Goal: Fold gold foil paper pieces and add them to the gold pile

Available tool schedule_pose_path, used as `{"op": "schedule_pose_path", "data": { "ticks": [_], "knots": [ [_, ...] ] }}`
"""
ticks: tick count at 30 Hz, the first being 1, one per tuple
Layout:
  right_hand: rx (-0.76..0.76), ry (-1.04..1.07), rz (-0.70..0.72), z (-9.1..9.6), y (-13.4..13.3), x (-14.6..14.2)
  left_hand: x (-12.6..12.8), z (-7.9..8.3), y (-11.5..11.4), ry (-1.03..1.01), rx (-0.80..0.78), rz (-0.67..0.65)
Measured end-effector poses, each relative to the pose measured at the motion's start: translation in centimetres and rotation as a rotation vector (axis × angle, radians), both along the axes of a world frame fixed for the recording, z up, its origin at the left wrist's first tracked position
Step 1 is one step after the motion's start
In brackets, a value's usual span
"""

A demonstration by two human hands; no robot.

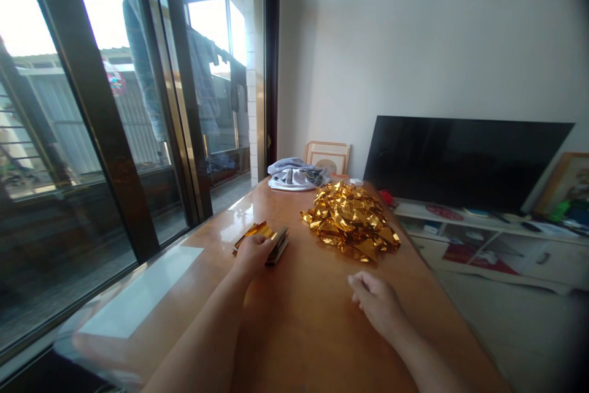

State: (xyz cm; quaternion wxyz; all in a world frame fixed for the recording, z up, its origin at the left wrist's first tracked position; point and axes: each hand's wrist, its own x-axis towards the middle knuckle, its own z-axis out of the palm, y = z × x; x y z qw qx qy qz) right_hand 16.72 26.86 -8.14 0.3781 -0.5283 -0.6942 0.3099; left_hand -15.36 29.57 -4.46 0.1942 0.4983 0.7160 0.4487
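On the wooden table [294, 331], my left hand [253, 255] grips the edge of a small stack of gold foil paper [262, 228], fingers closed at its near side. Part of the stack is hidden behind that hand. My right hand [375, 298] is held over the tabletop with its fingers curled together; nothing shows in it. Just beyond the right hand lies a loose heap of folded gold foil pieces [352, 221], pointed and shiny, not touched by either hand.
Folded grey-white cloth [294, 173] lies at the table's far end. A white sheet [142, 292] is on the left side. Glass sliding doors [101, 105] run along the left. At the right stand a television [464, 163] and a low white cabinet [547, 258].
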Motion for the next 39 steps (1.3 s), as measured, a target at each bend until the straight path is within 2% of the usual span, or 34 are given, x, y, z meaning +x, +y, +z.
{"op": "schedule_pose_path", "data": {
  "ticks": [15,18,23,25,27,30,32,35,37,39],
  "knots": [
    [0.018,-0.004,0.017,0.3,-0.2,-0.1,0.2,1.0,-0.7,0.032,0.057,0.098],
    [0.016,0.007,0.020,0.3,-0.3,-0.2,0.2,1.4,-0.8,0.144,0.116,0.096],
    [0.015,0.030,0.007,0.5,-0.2,-0.2,1.6,2.6,-1.3,0.413,0.360,0.132],
    [0.016,0.045,-0.003,0.6,-0.1,-0.1,3.0,3.1,-1.8,0.473,0.426,0.057],
    [0.016,0.071,-0.012,0.6,0.1,0.1,4.7,3.5,-2.6,0.499,0.478,-0.090],
    [-0.003,0.141,-0.047,0.5,0.6,0.3,7.4,3.4,-3.5,0.400,0.459,-0.307],
    [-0.023,0.225,-0.084,0.6,0.8,0.4,8.9,3.0,-3.9,0.200,0.405,-0.467],
    [-0.028,0.420,-0.122,1.3,0.8,0.5,10.4,2.5,-4.1,-0.258,0.291,-0.722],
    [-0.043,0.546,-0.102,2.2,0.5,0.5,10.6,2.4,-3.9,-0.496,0.204,-0.809],
    [-0.082,0.649,-0.034,3.3,0.0,0.6,10.5,2.3,-3.6,-0.607,0.138,-0.817]
  ]
}}
